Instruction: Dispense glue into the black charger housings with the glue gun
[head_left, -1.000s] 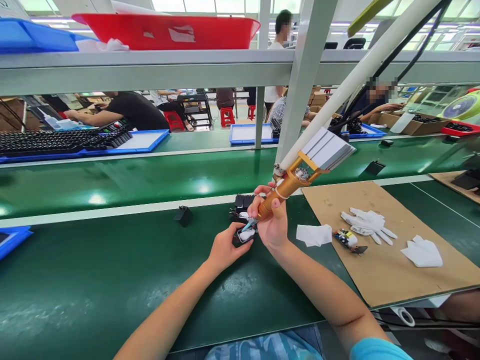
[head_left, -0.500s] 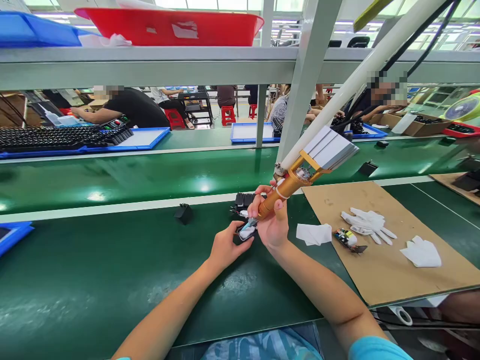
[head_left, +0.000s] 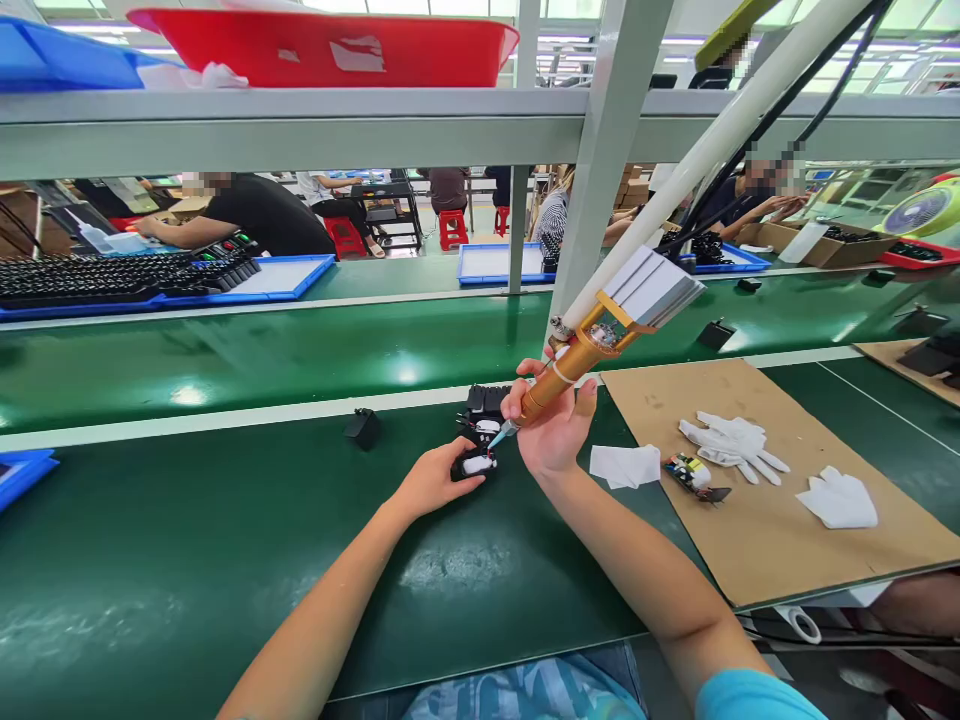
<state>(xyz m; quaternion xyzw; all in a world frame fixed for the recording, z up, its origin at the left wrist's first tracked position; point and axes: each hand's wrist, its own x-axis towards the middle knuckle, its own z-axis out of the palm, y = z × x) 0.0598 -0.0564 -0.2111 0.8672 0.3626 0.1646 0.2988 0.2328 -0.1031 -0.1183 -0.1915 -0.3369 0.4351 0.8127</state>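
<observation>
My left hand (head_left: 429,484) grips a small black casing (head_left: 463,470) with a white part inside, between thumb and fingers, low over the green bench. My right hand (head_left: 553,436) is around a gold cylindrical glue dispenser (head_left: 564,372), its thumb sticking up beside the barrel. The dispenser's light-blue nozzle (head_left: 501,435) slants down to the left, its tip near the casing's upper right edge; whether they touch I cannot tell. Just beyond my hands sit more black casings (head_left: 487,400), one with a white part showing.
A black block (head_left: 363,428) lies to the left. On the right are a white paper (head_left: 625,466) and a cardboard sheet (head_left: 810,545) bearing white gloves (head_left: 733,445) and a circuit board (head_left: 686,474). A white pole (head_left: 697,170) slopes above; people sit across the belt.
My left hand and the casing have moved left, bringing the nozzle tip to the casing's upper right edge. My right thumb has swung a little away from the dispenser.
</observation>
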